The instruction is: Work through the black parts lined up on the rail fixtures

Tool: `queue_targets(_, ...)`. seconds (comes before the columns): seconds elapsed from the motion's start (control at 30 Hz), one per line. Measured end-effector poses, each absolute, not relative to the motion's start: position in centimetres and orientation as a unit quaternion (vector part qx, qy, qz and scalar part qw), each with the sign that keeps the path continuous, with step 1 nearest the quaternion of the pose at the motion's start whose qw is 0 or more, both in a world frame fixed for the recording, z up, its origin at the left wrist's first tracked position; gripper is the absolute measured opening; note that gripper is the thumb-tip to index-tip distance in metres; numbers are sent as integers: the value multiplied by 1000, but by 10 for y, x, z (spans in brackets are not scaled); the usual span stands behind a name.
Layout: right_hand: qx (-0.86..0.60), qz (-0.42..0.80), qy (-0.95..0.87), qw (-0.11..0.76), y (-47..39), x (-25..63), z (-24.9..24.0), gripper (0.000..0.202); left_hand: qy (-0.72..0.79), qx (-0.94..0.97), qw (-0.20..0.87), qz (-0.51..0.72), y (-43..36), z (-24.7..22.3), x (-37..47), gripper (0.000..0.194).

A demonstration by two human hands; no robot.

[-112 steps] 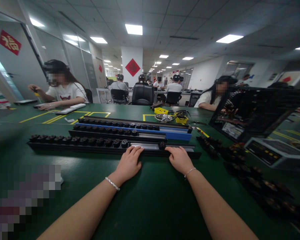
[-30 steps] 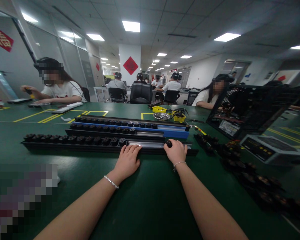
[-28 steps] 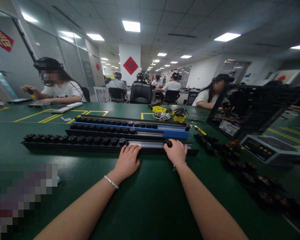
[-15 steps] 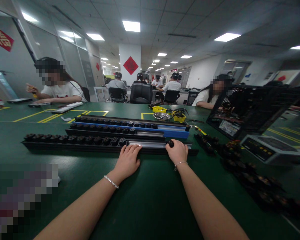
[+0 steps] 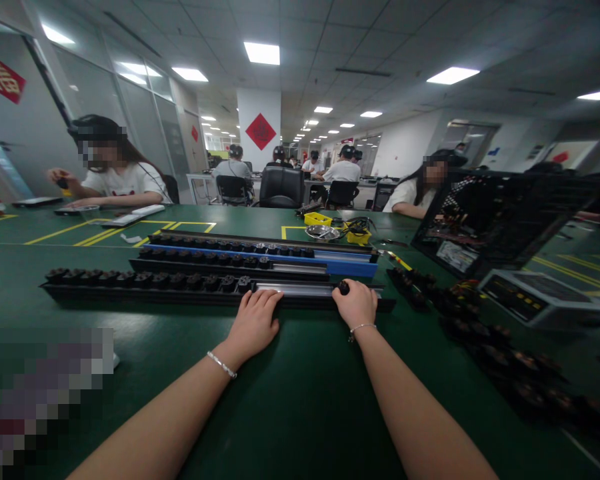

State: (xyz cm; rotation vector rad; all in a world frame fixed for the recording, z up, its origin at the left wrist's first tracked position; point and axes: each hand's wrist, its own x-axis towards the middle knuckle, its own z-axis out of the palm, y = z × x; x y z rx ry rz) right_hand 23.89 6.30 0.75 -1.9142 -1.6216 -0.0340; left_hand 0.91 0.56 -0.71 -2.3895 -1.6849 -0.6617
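A long black rail (image 5: 145,297) lies across the green table, with a row of black round parts (image 5: 175,281) along its left portion. Bare silver channel (image 5: 300,289) shows farther right. My left hand (image 5: 255,320) lies over the rail's front edge beside the last part in the row, its fingers stretched out on the rail. Near the rail's right end, my right hand (image 5: 357,307) is closed on a small black round part (image 5: 343,287), which is mostly covered by my fingers. Whether this part sits in the channel cannot be made out.
Behind lie another black rail (image 5: 300,269) and a blue rail (image 5: 350,264). Loose black parts (image 5: 520,360), a grey power supply (image 5: 545,300) and an open computer case (image 5: 485,220) stand right. A metal dish (image 5: 323,232) and yellow tray (image 5: 317,219) sit farther back. Co-workers sit around.
My right hand has shifted very slightly right along the rail with the black round part. My left hand stays in place on the rail.
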Motion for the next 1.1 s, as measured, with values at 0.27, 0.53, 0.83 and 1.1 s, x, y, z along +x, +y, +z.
queue_targets(0.27,-728,-20,-613,306,64,241,8,30,-559,-796,72,-221,6,-7,9,55)
queue_targets(0.53,-732,-33,-611,300,65,247,8,30,-565,-793,65,-218,6,-7,9,56)
queue_targets(0.83,-739,-35,-604,297,65,252,9,29,-561,-795,70,-221,6,-7,9,55)
queue_targets(1.1,-740,-32,-601,302,65,254,7,31,-559,-796,65,-222,5,-7,9,54)
